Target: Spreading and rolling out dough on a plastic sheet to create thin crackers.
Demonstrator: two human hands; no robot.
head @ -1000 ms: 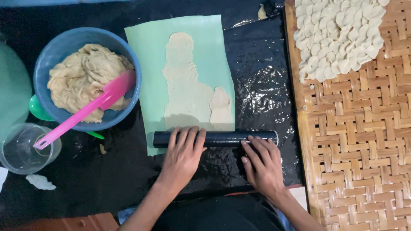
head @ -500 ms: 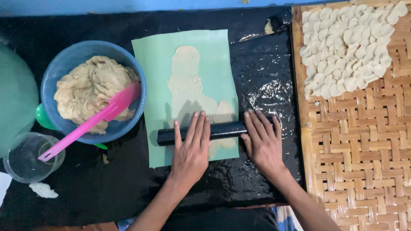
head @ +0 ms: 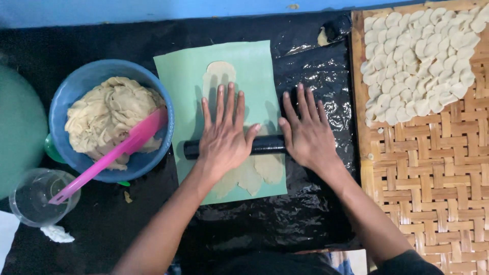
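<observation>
Head view shows both forearms reaching forward over the green sheet (head: 254, 61). The left hand (head: 224, 135) and right hand (head: 305, 132) lie flat, fingers spread, palms pressing the black rolling pin (head: 267, 144) across flattened dough (head: 254, 173) near the sheet's near edge, gripping nothing.

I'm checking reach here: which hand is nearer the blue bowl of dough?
Left. The left hand presses the black rolling pin just right of the blue bowl; the right hand lies farther right.
</observation>
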